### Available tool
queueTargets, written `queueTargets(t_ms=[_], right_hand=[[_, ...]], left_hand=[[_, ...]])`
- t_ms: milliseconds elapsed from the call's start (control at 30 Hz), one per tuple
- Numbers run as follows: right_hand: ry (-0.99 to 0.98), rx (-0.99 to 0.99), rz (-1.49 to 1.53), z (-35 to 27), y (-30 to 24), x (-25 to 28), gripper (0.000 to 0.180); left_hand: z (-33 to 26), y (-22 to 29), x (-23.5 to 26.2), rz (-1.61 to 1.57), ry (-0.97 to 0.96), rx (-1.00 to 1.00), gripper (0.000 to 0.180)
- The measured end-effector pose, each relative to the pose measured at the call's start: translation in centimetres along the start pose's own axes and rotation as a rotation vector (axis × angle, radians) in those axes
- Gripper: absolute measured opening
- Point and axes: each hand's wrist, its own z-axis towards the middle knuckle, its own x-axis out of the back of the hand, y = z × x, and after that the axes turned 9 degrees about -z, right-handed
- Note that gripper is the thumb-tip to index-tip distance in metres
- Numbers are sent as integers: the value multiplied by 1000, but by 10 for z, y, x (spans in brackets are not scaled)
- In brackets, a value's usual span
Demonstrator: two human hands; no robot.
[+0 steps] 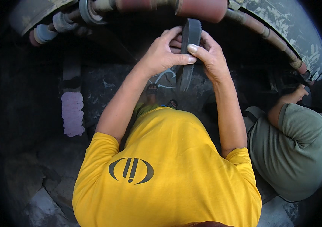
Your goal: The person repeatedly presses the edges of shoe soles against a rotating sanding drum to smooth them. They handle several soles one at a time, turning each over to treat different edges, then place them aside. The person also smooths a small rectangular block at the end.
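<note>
A dark grey shoe sole (191,36) with a toothed edge stands nearly upright in front of me, seen edge-on. My left hand (166,53) grips it from the left, thumb laid across its near face. From the right, my right hand (211,56) closes on it, its thumb pressing beside the left one. Some fingers of both hands are hidden behind the sole. Its far end is right by a reddish sanding drum (202,9) on a machine shaft; whether they touch I cannot tell. The drum's surface looks smeared, as if turning.
More wheels and rollers (89,11) line the shaft left and right, under a worn grey machine housing (282,22). Close on my right sits a co-worker in a grey-green shirt (293,151), a hand near the shaft's end. A pinkish stacked bundle (72,113) is at left.
</note>
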Motion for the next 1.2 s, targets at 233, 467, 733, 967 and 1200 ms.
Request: queueTargets(t_ms=[233, 467, 733, 967, 1200], right_hand=[[-20, 88, -203, -1, -6, 14, 88], [234, 22, -513, 7, -3, -14, 53], [448, 74, -532, -1, 12, -46, 39], [474, 171, -864, 21, 5, -41, 42], [377, 45, -1020, 57, -9, -34, 52]], left_hand=[[5, -7, -6, 239, 70, -170, 95], [3, -21, -19, 505, 249, -316, 86], [2, -43, -34, -1580, 177, 543, 48], [29, -47, -32, -1609, 198, 557, 42], [58, -41, -24, -1627, 270, 553, 37]])
